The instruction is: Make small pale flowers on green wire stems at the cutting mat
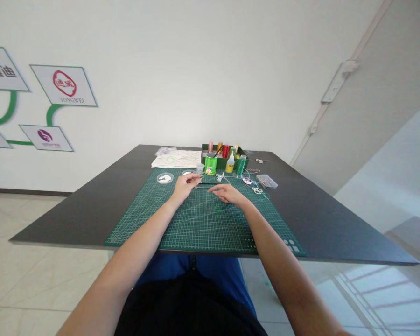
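Over the green cutting mat (203, 224), my left hand (186, 185) has its fingers pinched together at one end of a thin dark stick (208, 183). The stick runs level toward my right hand (228, 193). On that hand the index finger reaches left and the other fingers curl in; whatever they hold is too small to make out. Green thread lies faintly on the mat below it. Just beyond my hands stand a bright green can (211, 164) and a small grey-white jar (200, 168). A dish with white contents (165, 178) rests left of my left hand.
At the back a dark green box (243, 158) holds colourful spools. Before it stand a glue bottle (230, 163) and a green spool (241, 164). White-handled scissors (257, 190) and a clear case (267, 181) lie right. White patterned sheets (178, 159) lie back left.
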